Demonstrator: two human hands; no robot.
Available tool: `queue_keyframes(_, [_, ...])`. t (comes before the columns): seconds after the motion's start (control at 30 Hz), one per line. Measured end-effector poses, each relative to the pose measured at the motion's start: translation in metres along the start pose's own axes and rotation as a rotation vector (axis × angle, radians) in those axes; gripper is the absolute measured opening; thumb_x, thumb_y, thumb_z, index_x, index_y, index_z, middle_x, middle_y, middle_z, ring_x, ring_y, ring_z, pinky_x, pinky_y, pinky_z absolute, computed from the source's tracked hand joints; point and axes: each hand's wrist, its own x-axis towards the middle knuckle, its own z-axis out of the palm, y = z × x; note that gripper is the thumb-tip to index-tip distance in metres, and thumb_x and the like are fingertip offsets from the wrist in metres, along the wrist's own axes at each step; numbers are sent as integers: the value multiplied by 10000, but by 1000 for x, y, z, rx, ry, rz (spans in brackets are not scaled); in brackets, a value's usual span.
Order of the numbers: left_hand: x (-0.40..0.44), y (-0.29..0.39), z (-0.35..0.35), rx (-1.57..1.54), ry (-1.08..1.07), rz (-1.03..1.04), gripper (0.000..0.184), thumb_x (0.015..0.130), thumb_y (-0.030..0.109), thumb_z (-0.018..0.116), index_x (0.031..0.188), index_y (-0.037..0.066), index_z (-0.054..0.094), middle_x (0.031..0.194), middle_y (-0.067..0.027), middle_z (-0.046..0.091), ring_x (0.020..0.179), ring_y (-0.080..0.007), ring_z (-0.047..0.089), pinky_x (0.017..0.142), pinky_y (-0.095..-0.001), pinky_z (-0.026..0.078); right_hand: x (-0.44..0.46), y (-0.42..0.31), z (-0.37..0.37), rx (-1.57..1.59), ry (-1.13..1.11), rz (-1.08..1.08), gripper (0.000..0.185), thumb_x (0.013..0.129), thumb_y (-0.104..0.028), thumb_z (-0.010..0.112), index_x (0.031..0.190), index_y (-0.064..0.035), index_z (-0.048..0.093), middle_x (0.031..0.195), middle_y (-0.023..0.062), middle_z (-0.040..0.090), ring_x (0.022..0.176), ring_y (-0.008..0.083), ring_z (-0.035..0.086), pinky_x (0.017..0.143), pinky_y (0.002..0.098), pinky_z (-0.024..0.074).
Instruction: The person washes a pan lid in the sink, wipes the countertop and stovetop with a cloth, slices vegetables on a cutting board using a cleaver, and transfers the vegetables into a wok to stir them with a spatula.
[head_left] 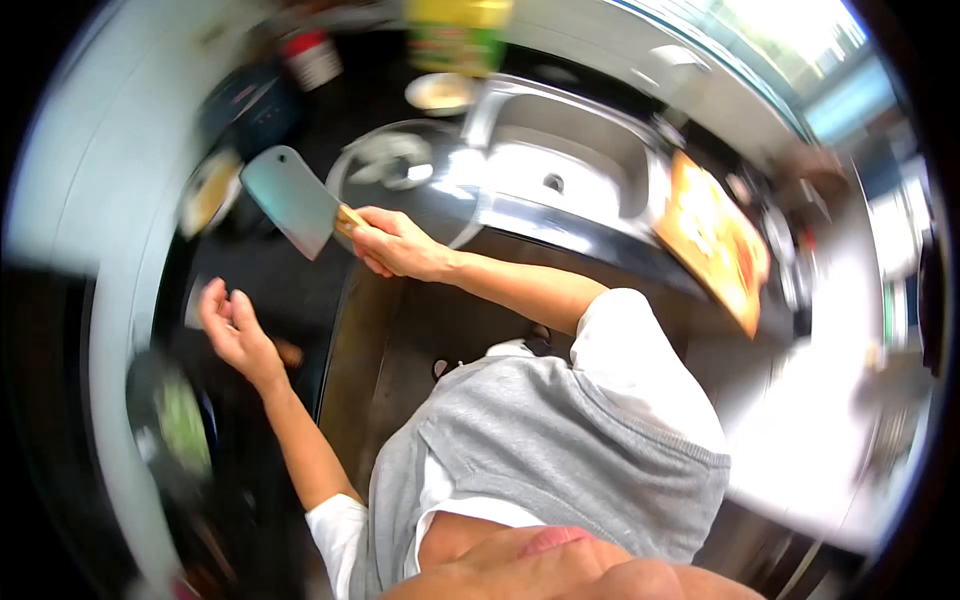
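Note:
A cleaver [293, 195] with a broad metal blade and a wooden handle is gripped in my right hand [398, 243], fingers wrapped round the handle. Its blade points left, held above the black counter. My left hand [240, 335] is empty, its fingers loosely bent and apart, below and left of the blade. Just beyond my right hand lies a large round glass-like vessel or lid [450, 210] with pale, blurred pieces showing in it. Left of the blade stands a dish [210, 192] with yellowish contents, too smeared to name.
A steel sink [570, 150] is set in the counter, with a wooden cutting board [712, 240] to its right. A small white bowl [440, 93] and a yellow-green package [458, 35] stand at the back. Something green fills a dark container [140, 415] at left.

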Motion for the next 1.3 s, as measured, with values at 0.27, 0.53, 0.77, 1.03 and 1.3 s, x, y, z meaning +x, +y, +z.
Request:
queue_keyframes(0.27, [-80,57,362,-502,-1067,-7,348,773,131,587,1092,37,485,1078,-83,488,997,-195,460,841,-309,352,-210,46,-227,129,1442,-183,258,887,-265,433,1007,-43,486,664,11,465,462,56,446,368,181,367])
queue_keyframes(0.53, [-337,241,540,-554,-1343,270,574,729,303,636,1184,39,408,1213,-184,351,1151,-314,352,950,-367,304,-464,123,-272,355,1693,-179,246,894,-278,424,921,-38,472,661,17,467,467,66,461,380,195,385])
queue_keyframes(0.77, [-380,243,606,-363,-1239,315,682,657,455,660,1223,169,410,1280,-170,270,1200,-338,258,958,-465,227,-475,137,-299,464,1664,-97,235,897,-273,414,896,-44,465,676,24,469,469,69,456,383,203,380])
queue_keyframes(1.03, [-401,263,607,-224,-1105,540,677,604,530,656,1179,213,490,1260,-157,307,1194,-343,242,929,-475,212,-446,131,-339,455,1469,-45,212,898,-249,430,959,-51,475,689,14,469,469,54,459,376,183,386])
queue_keyframes(1.3, [-409,260,584,-250,-1185,598,471,703,350,628,1119,153,527,1236,-140,350,1042,-359,368,890,-443,281,-440,133,-335,539,1339,-58,199,900,-238,432,955,-49,467,697,15,469,477,57,453,387,184,383])
